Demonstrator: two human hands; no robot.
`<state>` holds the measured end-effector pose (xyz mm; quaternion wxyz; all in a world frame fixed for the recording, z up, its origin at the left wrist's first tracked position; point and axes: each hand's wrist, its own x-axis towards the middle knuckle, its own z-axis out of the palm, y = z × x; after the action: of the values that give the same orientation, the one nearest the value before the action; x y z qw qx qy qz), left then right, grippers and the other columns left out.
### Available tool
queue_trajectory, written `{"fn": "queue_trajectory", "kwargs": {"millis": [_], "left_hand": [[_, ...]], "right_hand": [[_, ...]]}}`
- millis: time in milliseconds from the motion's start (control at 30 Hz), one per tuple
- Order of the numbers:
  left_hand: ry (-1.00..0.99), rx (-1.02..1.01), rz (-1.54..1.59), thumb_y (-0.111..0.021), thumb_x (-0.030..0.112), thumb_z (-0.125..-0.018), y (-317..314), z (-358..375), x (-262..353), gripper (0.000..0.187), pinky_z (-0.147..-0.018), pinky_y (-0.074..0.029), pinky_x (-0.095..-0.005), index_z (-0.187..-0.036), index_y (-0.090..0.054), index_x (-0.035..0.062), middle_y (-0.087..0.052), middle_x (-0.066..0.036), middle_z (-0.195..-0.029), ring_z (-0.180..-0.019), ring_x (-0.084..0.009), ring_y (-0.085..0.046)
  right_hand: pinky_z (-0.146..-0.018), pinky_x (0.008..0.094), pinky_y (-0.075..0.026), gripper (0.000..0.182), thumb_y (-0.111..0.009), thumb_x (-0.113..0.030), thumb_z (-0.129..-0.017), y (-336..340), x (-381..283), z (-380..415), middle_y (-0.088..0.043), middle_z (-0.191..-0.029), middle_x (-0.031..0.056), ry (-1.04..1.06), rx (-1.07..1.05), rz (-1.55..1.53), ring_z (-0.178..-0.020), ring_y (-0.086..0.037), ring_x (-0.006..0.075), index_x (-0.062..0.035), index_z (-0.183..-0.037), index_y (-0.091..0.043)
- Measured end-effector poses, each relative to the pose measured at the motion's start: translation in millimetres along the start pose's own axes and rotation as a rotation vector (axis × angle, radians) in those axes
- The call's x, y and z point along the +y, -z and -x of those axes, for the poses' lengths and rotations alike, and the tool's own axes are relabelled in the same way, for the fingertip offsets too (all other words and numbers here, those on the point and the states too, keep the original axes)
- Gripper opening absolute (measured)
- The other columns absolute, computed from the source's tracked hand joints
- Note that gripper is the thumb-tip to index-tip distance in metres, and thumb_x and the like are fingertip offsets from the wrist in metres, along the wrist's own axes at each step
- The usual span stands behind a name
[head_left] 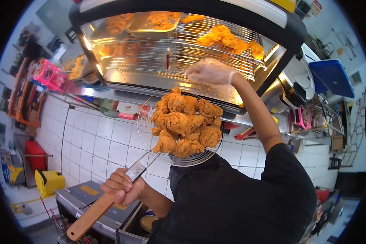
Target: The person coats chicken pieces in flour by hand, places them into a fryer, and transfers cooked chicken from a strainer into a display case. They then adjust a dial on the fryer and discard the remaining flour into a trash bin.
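Note:
My left hand (124,187) is wrapped round the handle of a wire skimmer (139,132), where the metal shank meets the wood. Heaped in its round basket are several pieces of golden-brown fried chicken (183,122). My right hand (212,72), in a clear plastic glove, reaches to the open side of a lit food warmer (134,84). Its fingers are curled in, with no piece of chicken visible in them. Just beyond that hand, more fried chicken (219,37) lies on a wire rack (187,26) inside the warmer.
A metal tray (152,30) of fried food stands at the warmer's back left. A pink basket (49,75) is on the left, and a blue lid (331,77) stands at the right. Below left are a grey appliance (79,199) and a yellow bin (49,183) on white floor tiles.

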<state>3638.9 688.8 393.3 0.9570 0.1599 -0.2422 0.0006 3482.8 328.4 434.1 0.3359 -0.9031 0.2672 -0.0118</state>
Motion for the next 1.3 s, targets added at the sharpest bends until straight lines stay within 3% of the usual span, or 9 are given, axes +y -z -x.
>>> {"fn": "queue_trajectory", "kwargs": {"millis": [267,600,833,933,1033,1067,1167,1200,1300], "left_hand": [[0.167,-0.048,0.15,-0.051,0.004,-0.06,1.6,10.1,-78.9,0.018,-0.046,-0.039,-0.0236,-0.065,-0.035,0.0111,-0.038,-0.002,-0.048,-0.042,-0.0142,-0.041],[0.246,-0.007,0.093,-0.048,0.005,-0.057,22.0,27.3,-134.9,0.018,-0.044,-0.035,-0.0226,-0.064,-0.033,0.0121,-0.034,-0.001,-0.047,-0.039,-0.0123,-0.034],[0.247,0.044,-0.053,-0.049,0.004,-0.06,35.6,34.0,-132.1,0.019,-0.042,-0.034,-0.0209,-0.061,-0.032,0.0129,-0.032,0.0,-0.046,-0.038,-0.0114,-0.032],[0.248,0.044,-0.064,-0.048,0.003,-0.06,40.5,35.7,-131.7,0.019,-0.042,-0.035,-0.0217,-0.063,-0.032,0.0124,-0.032,0.0,-0.047,-0.039,-0.0119,-0.033],[0.248,0.032,-0.076,-0.047,0.003,-0.06,47.5,38.3,-130.5,0.018,-0.042,-0.036,-0.0225,-0.065,-0.032,0.0118,-0.033,-0.001,-0.048,-0.039,-0.0122,-0.033],[0.251,0.026,-0.069,-0.047,0.003,-0.06,48.7,38.9,-130.4,0.018,-0.042,-0.035,-0.0228,-0.065,-0.032,0.0119,-0.033,-0.001,-0.048,-0.039,-0.0122,-0.033],[0.242,0.042,-0.09,-0.048,0.004,-0.061,47.3,38.8,-129.5,0.019,-0.041,-0.033,-0.0229,-0.062,-0.031,0.0135,-0.031,0.0,-0.046,-0.038,-0.0112,-0.031],[0.237,0.043,-0.097,-0.048,0.005,-0.062,46.3,38.2,-129.3,0.02,-0.041,-0.032,-0.0224,-0.06,-0.031,0.0146,-0.03,0.001,-0.045,-0.037,-0.0103,-0.029],[0.227,0.028,-0.085,-0.047,0.004,-0.061,51.7,36.8,-131.5,0.019,-0.04,-0.032,-0.0234,-0.059,-0.03,0.0145,-0.03,0.001,-0.045,-0.038,-0.0106,-0.03]], "right_hand": [[-0.089,0.0373,-0.048,0.053,-0.061,-0.048,-0.083,-21.8,40.6,132.1,-0.067,-0.102,0.0156,-0.333,0.145,0.227,-0.097,-0.063,0.0299,-0.0077,-0.118,-0.061],[-0.09,0.041,-0.048,0.061,-0.063,-0.051,-0.079,-71.2,97.7,124.4,-0.062,-0.112,0.0185,-0.449,0.233,0.392,-0.106,-0.059,0.0335,-0.011,-0.125,-0.054],[-0.086,0.0409,-0.049,0.064,-0.063,-0.052,-0.079,-62.4,80.5,112.2,-0.064,-0.106,0.0186,-0.45,0.228,0.341,-0.092,-0.063,0.0351,-0.0128,-0.128,-0.05],[-0.077,0.0399,-0.051,0.052,-0.059,-0.044,-0.087,-62.5,98.6,109.8,-0.064,-0.103,0.0176,-0.628,0.118,0.213,-0.089,-0.063,0.0306,-0.0071,-0.122,-0.055],[-0.083,0.0317,-0.047,0.055,-0.054,-0.051,-0.088,-90.3,155.7,112.2,-0.068,-0.096,0.0115,-0.49,0.665,-0.468,-0.089,-0.063,0.02,-0.006,-0.12,-0.059],[-0.077,0.0283,-0.046,0.056,-0.055,-0.05,-0.089,-87.0,168.3,113.0,-0.065,-0.087,0.0059,-0.678,0.56,-0.619,-0.082,-0.059,0.0155,-0.0038,-0.12,-0.058],[-0.058,0.0269,-0.04,0.038,-0.063,-0.046,-0.088,-96.8,187.4,99.8,-0.053,-0.074,-0.0034,-0.667,0.758,-0.803,-0.064,-0.048,0.012,-0.0099,-0.1,-0.061],[-0.053,0.0249,-0.038,0.026,-0.067,-0.038,-0.087,-99.2,190.6,91.4,-0.054,-0.074,-0.0036,-0.527,0.867,-1.125,-0.064,-0.048,0.0095,-0.0131,-0.09,-0.059],[-0.046,0.0245,-0.037,0.03,-0.067,-0.037,-0.086,-85.9,202.4,67.7,-0.053,-0.072,0.0001,-0.585,0.767,-1.056,-0.054,-0.047,0.0094,-0.0119,-0.098,-0.057]]}}
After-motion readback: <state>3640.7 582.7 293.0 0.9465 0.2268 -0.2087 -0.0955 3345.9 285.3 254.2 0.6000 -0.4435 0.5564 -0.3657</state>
